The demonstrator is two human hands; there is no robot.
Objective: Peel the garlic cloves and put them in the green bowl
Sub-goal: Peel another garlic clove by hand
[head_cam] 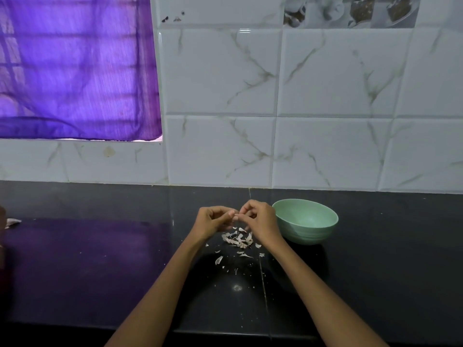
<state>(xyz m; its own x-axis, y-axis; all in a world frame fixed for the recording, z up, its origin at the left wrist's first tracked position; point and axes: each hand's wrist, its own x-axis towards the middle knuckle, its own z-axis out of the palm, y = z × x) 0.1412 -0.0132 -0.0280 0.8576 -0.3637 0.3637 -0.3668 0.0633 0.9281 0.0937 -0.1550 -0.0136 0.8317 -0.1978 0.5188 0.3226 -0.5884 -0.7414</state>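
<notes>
My left hand and my right hand meet fingertip to fingertip above the black counter, pinching a small garlic clove between them; the fingers hide most of the clove. Below the hands lies a heap of pale garlic skins, with smaller scraps scattered toward me. The green bowl stands just right of my right hand, close to the wall. The part of its inside that I can see holds nothing.
The black counter runs along a white marbled tile wall. A purple curtain hangs at the upper left. At the far left edge sit a pale scrap and a dark object, cut off by the frame.
</notes>
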